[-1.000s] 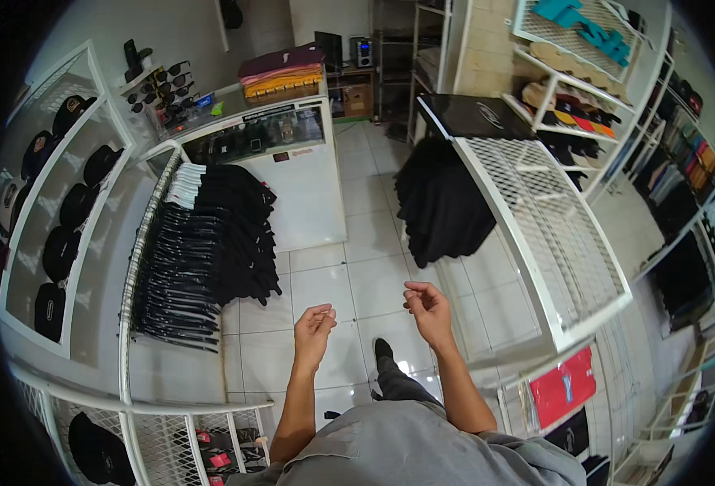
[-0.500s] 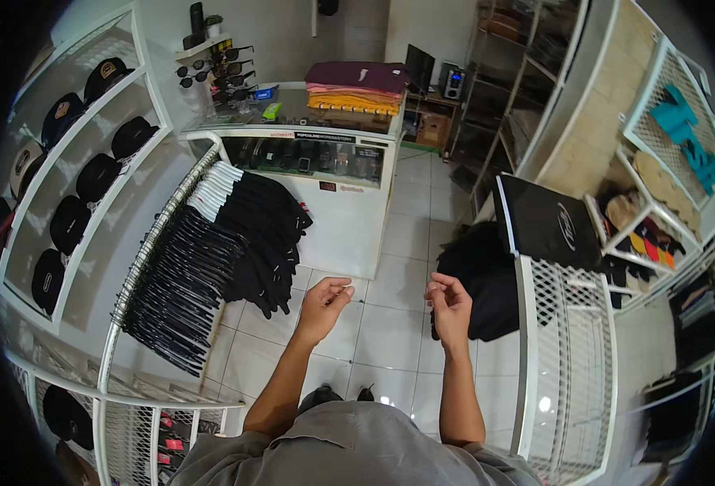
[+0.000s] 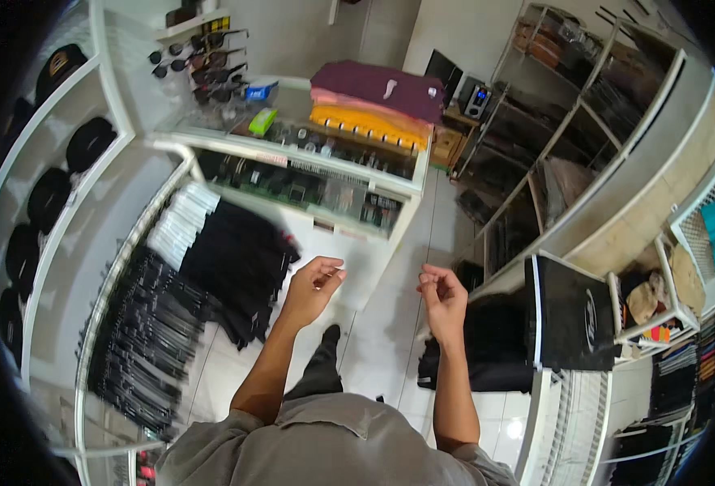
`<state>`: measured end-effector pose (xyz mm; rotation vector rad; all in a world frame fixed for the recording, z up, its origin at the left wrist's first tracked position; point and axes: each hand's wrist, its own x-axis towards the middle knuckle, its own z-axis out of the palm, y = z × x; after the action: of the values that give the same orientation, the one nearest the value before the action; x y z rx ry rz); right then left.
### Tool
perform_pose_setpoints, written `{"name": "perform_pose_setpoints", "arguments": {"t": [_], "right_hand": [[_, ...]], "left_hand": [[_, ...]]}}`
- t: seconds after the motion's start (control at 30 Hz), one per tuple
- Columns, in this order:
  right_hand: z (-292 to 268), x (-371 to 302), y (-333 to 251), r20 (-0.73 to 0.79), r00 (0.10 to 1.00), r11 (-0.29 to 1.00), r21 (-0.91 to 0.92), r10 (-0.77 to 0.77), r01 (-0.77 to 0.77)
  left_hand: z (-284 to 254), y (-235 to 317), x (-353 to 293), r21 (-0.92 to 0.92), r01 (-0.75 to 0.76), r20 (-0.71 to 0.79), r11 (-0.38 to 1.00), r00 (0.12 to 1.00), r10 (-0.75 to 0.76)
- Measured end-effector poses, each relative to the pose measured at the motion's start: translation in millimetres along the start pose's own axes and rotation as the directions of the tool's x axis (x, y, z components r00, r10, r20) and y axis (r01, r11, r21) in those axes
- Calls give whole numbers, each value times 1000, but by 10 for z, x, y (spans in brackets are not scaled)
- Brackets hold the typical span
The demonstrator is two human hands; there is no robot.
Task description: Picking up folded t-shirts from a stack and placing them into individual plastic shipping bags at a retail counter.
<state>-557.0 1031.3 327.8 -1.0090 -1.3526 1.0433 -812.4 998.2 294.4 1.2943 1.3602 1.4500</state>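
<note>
Both hands are raised over the tiled floor, in front of the glass counter. My left hand (image 3: 310, 293) has its fingers bent loosely, the thumb apart from the fingertips, with nothing between them. To its left hang black garments (image 3: 232, 267) on a white rail. My right hand (image 3: 445, 306) is half curled too, its thumb close under the index finger, and I see nothing in it. Closest to it are dark garments (image 3: 495, 344) hanging on the right. Beyond the hands, a stack of folded maroon, pink and yellow shirts (image 3: 377, 85) rests on the counter (image 3: 337, 251).
Black caps (image 3: 49, 201) line the shelf rack on the left. Sunglasses (image 3: 215, 61) hang at the counter's far left, near a green box (image 3: 262, 121). A tall metal rack (image 3: 527, 170) stands at the back right. A black box (image 3: 576, 312) sits above a white mesh stand (image 3: 568, 429).
My view has turned and come closer to the counter, and one foot now shows stepping forward. Both hands keep nearly the same loose, raised pose.
</note>
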Motion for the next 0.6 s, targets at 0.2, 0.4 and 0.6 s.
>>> {"name": "perform_pose_setpoints", "arguments": {"t": [0.2, 0.4, 0.6], "right_hand": [[350, 1292, 167, -19, 999, 987, -155, -46, 43], [845, 2426, -97, 57, 948, 869, -386, -312, 309], [1169, 3222, -212, 130, 894, 767, -469, -429, 437]], "left_hand": [[-189, 167, 1784, 127, -164, 9, 978, 986, 164], [-792, 191, 3695, 572, -372, -132, 731, 838, 530], [-1062, 237, 4547, 802, -329, -125, 499, 724, 679]]}}
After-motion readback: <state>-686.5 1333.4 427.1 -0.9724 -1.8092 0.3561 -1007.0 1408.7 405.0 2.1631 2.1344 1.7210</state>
